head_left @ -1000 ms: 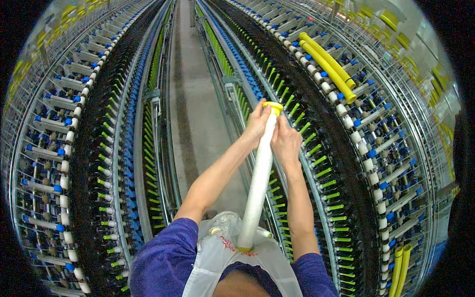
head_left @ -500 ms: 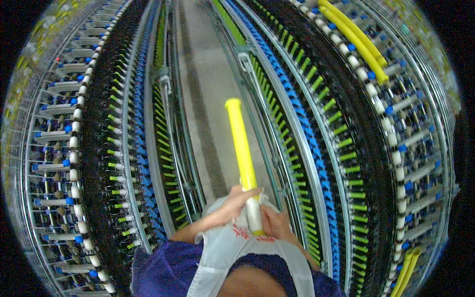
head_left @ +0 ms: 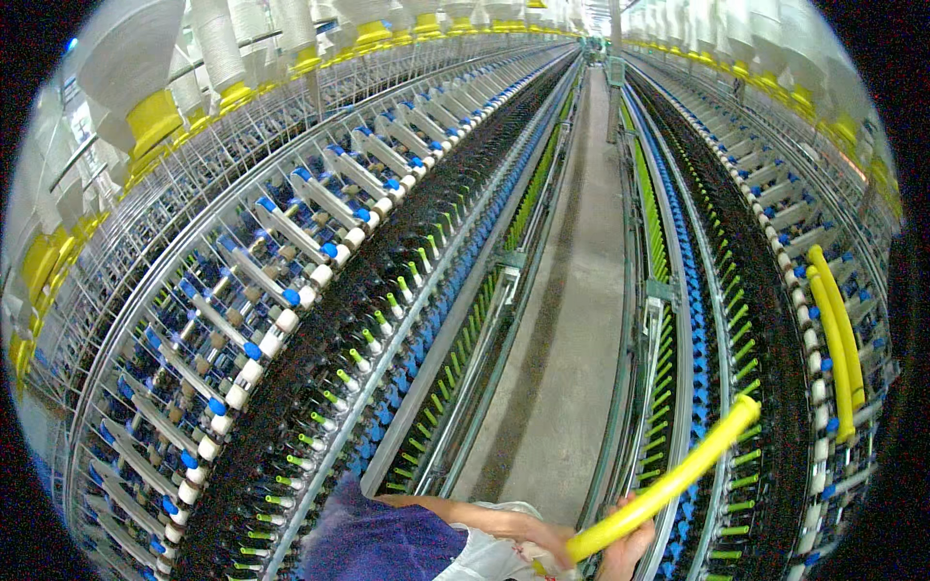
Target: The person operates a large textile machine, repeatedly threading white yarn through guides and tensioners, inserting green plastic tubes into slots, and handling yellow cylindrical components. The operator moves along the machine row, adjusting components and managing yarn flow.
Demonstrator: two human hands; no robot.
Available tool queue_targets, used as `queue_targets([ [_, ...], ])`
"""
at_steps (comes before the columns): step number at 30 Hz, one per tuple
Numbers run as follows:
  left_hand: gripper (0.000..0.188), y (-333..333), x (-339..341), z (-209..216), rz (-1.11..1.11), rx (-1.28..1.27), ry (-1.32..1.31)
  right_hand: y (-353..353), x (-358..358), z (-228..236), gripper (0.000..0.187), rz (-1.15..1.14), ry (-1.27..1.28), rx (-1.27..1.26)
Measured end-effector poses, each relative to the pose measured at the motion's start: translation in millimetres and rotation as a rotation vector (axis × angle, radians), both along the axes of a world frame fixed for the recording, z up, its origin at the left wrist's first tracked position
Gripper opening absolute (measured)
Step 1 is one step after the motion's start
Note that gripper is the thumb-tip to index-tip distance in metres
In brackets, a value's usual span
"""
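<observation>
Your right hand (head_left: 625,542) grips the lower end of a long yellow tube (head_left: 668,482) slanting up toward the right-hand spinning frame (head_left: 765,290). Your left hand (head_left: 542,533) touches a white bag (head_left: 484,557) just beside it, above the aisle floor (head_left: 572,329).

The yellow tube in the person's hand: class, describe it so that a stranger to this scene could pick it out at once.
Follow the grey aisle floor between the two long spinning frames down to the picture's lower edge. There the right hand grips a long bare yellow tube slanting up to the right. Unlike the two yellow tubes lying on the right frame, it is held in the air.
</observation>
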State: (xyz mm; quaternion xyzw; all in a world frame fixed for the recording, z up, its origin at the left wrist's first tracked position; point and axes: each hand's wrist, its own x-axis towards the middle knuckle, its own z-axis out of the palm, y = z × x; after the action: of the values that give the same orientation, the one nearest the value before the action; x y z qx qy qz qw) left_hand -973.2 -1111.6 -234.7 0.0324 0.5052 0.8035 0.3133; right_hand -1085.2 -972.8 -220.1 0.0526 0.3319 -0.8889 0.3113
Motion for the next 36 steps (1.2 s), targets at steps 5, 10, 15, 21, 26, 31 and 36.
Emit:
queue_targets([
  [5,0.032,-44,-7,6,0.086,-0.195,0.146,-58,-28,35,0.03,-0.27,-0.193,-0.024],
  [10,0.028,-89,-61,23,0.241,-0.858,0.199,-118,-78,47,0.031,-0.41,-0.071,0.035],
  [15,0.036,-134,-106,-12,0.13,0.336,-0.207,-159,-119,24,0.031,-0.108,-0.196,-0.19],
  [21,0.026,-200,-227,-30,0.273,-0.663,0.137,-227,-258,-17,0.049,-0.272,-0.115,0.005],
  [26,0.044,-282,-280,-7,0.054,-0.431,-0.08,-302,-342,-10,0.048,0.072,-0.354,-0.263],
  [31,0.041,-331,-325,-34,0.403,-1.055,0.147,-385,-422,16,0.04,0.023,-0.123,-0.124],
  [36,0.062,-437,-361,-51,0.091,-0.466,0.333,-450,-545,31,0.039,-0.121,0.022,-0.003],
])
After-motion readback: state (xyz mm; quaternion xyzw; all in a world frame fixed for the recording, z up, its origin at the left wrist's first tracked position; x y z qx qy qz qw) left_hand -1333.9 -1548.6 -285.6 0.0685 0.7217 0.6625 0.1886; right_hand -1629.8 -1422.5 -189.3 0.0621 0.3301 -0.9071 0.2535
